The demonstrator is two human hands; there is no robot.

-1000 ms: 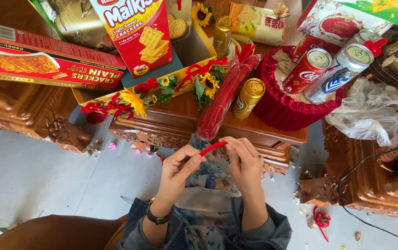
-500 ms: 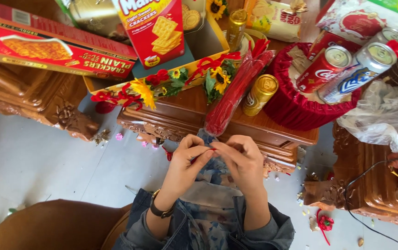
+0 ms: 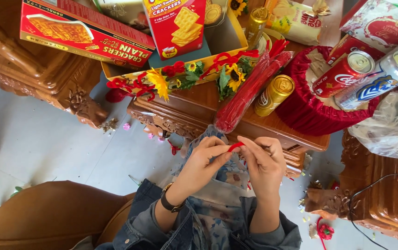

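Note:
A short red fuzzy wire (image 3: pixel 236 146) is pinched between both hands, just in front of the carved wooden table (image 3: pixel 199 104). My left hand (image 3: pixel 203 159) grips its left end with thumb and forefinger. My right hand (image 3: pixel 264 162) grips the right end, fingers curled. Straight above the hands, a clear bag of long red fuzzy wires (image 3: pixel 247 92) lies slanted on the table. A watch sits on my left wrist.
A gold can (image 3: pixel 275 95) lies beside the bag. A red cloth basket (image 3: pixel 310 111) holds drink cans (image 3: pixel 347 74). Cracker boxes (image 3: pixel 85 32) and a yellow tray edged with sunflowers and red ribbon (image 3: pixel 176 76) stand behind. Carved wooden furniture (image 3: pixel 375 203) is at right, a brown chair (image 3: pixel 50 215) at lower left.
The red wire was longer and bowed between my hands a second ago; now my hands are close together and only a short piece shows. The camera view has shifted slightly.

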